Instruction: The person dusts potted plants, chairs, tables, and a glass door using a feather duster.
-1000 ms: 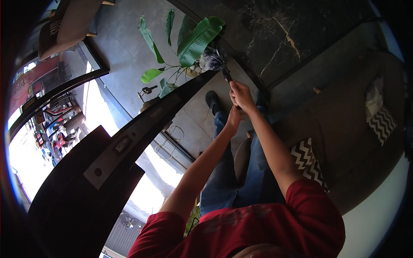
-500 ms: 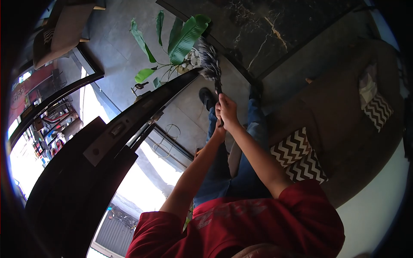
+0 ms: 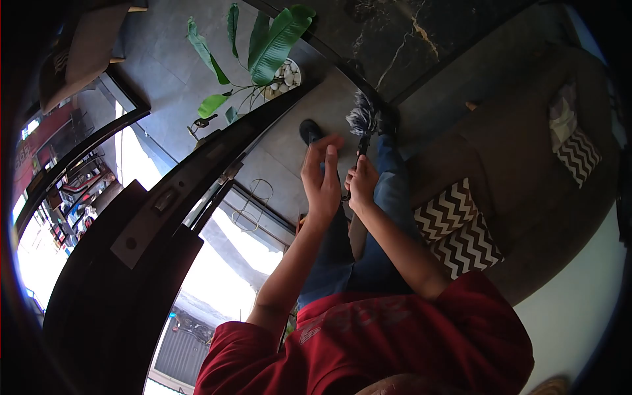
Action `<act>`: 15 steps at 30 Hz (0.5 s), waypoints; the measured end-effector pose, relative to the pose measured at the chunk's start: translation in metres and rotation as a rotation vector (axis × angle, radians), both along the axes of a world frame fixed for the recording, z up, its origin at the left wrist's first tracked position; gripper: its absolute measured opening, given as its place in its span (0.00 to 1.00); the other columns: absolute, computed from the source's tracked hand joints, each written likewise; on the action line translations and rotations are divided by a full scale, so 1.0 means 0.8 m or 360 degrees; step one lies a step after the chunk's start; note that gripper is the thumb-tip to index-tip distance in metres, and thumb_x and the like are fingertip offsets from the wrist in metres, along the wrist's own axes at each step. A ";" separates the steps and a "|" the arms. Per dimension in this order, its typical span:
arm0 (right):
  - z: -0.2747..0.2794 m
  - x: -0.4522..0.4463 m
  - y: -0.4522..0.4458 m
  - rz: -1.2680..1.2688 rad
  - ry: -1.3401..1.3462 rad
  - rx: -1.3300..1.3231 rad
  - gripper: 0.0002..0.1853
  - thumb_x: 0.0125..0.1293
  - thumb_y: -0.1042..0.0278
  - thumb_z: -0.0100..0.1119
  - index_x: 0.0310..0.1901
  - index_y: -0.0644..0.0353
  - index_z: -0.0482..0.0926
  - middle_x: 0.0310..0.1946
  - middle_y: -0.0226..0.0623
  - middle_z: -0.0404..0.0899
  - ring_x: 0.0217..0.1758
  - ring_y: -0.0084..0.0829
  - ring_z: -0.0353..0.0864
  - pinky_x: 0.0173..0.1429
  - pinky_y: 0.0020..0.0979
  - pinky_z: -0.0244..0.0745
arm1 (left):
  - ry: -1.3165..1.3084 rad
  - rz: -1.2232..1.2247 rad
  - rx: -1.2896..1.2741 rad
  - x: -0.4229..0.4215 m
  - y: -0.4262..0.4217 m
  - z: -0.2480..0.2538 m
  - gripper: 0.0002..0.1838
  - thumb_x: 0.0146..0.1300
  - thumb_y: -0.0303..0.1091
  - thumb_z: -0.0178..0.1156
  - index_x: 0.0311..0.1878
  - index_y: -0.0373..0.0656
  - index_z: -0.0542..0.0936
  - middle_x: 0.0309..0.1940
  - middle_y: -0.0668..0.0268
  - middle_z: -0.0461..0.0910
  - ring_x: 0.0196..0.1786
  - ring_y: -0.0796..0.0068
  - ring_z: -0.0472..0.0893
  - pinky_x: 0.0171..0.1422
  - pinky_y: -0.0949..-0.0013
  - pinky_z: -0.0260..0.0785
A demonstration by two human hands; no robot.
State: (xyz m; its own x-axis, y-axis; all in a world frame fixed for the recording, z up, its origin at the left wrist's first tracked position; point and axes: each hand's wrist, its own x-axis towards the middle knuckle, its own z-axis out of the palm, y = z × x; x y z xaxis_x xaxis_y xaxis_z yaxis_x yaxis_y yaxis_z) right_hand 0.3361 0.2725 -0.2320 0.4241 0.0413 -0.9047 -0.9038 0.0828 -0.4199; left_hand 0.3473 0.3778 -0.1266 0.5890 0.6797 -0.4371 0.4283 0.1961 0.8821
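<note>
My right hand is wrapped round the black handle of a duster. The duster's fluffy grey head points away from me, above the floor near my foot. To the left, my left hand is raised with fingers stretched out and holds nothing; it is apart from the handle. Nearest to it on the left is the edge of a dark door, with a metal lock plate along it. A bunch of keys hangs at the door's far side.
Beyond the door stands a leafy plant in a pot of white stones. A dark marbled table is ahead. On the right is a brown sofa with zigzag cushions. A wire stand stands left of my legs.
My left hand has let go of the duster's handle and opened, moving left. With the right hand, the duster has swung right and down, away from the door edge.
</note>
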 end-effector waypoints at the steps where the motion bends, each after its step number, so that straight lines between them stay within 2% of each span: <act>1: -0.002 0.002 -0.001 0.0020 0.0032 -0.0037 0.16 0.76 0.54 0.46 0.55 0.54 0.75 0.16 0.22 0.60 0.12 0.15 0.57 0.15 0.22 0.53 | -0.0174 -0.0074 0.0029 0.017 0.004 0.054 0.19 0.74 0.36 0.45 0.58 0.31 0.71 0.47 0.53 0.79 0.51 0.67 0.78 0.61 0.64 0.66; 2: -0.013 0.001 -0.005 0.0074 0.0039 -0.0055 0.17 0.75 0.53 0.47 0.55 0.53 0.75 0.16 0.22 0.60 0.12 0.15 0.57 0.15 0.22 0.53 | -0.0342 -0.0142 0.0061 0.029 0.009 0.102 0.18 0.74 0.36 0.44 0.57 0.31 0.71 0.46 0.52 0.80 0.51 0.66 0.78 0.61 0.64 0.65; 3: -0.021 0.003 -0.005 0.0085 0.0055 -0.0065 0.17 0.75 0.53 0.47 0.55 0.53 0.75 0.16 0.22 0.60 0.12 0.15 0.57 0.15 0.22 0.53 | -0.0652 -0.0264 0.0232 0.032 0.012 0.127 0.20 0.73 0.35 0.45 0.63 0.34 0.66 0.46 0.52 0.79 0.49 0.63 0.79 0.60 0.60 0.67; 4: -0.031 0.006 -0.002 0.0062 0.0069 -0.0100 0.16 0.75 0.54 0.47 0.55 0.53 0.75 0.17 0.23 0.61 0.13 0.16 0.57 0.15 0.23 0.54 | -0.0909 -0.0365 0.0231 0.040 0.015 0.158 0.24 0.73 0.38 0.46 0.69 0.44 0.59 0.43 0.53 0.78 0.47 0.59 0.80 0.57 0.54 0.69; 5: -0.043 0.007 -0.002 0.0043 0.0088 -0.0142 0.16 0.75 0.54 0.47 0.54 0.53 0.75 0.17 0.23 0.61 0.13 0.16 0.58 0.16 0.23 0.54 | -0.1187 -0.0487 0.0355 0.051 0.023 0.179 0.25 0.72 0.38 0.49 0.70 0.52 0.57 0.41 0.56 0.77 0.43 0.58 0.80 0.51 0.53 0.71; 7: -0.068 0.017 0.001 0.0061 0.0126 -0.0129 0.14 0.76 0.54 0.46 0.51 0.53 0.75 0.17 0.24 0.62 0.13 0.17 0.58 0.16 0.24 0.54 | -0.1367 -0.0547 0.0208 0.068 0.022 0.211 0.26 0.70 0.36 0.54 0.68 0.54 0.59 0.41 0.59 0.77 0.38 0.60 0.81 0.46 0.55 0.72; 8: -0.085 0.020 0.002 0.0057 0.0143 -0.0106 0.13 0.76 0.55 0.46 0.47 0.54 0.74 0.17 0.24 0.62 0.14 0.17 0.59 0.17 0.24 0.55 | -0.1339 -0.0528 0.0208 0.068 0.014 0.215 0.26 0.70 0.36 0.54 0.68 0.54 0.59 0.41 0.59 0.77 0.38 0.60 0.81 0.46 0.55 0.72; 12: -0.165 0.032 0.004 0.0015 0.0321 -0.0045 0.10 0.76 0.57 0.45 0.41 0.52 0.72 0.18 0.25 0.63 0.14 0.18 0.59 0.19 0.24 0.54 | -0.1578 -0.0048 0.0002 0.095 -0.018 0.216 0.13 0.65 0.30 0.53 0.52 0.42 0.72 0.37 0.56 0.80 0.33 0.61 0.80 0.40 0.60 0.71; 15: -0.198 0.034 0.013 0.0012 0.0409 -0.0085 0.09 0.75 0.59 0.46 0.38 0.50 0.71 0.18 0.25 0.63 0.14 0.19 0.58 0.19 0.24 0.54 | -0.1760 0.0295 -0.0142 0.106 -0.033 0.212 0.10 0.61 0.26 0.53 0.40 0.33 0.82 0.35 0.54 0.82 0.30 0.62 0.79 0.36 0.63 0.71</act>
State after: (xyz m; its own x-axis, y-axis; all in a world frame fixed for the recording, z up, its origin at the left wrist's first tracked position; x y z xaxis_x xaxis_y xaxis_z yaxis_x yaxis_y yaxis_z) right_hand 0.3637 0.2826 -0.3908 0.1800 -0.0072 -0.9836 -0.9819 0.0592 -0.1801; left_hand 0.4324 0.3511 0.0432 0.5765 0.7892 0.2116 -0.6231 0.2571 0.7387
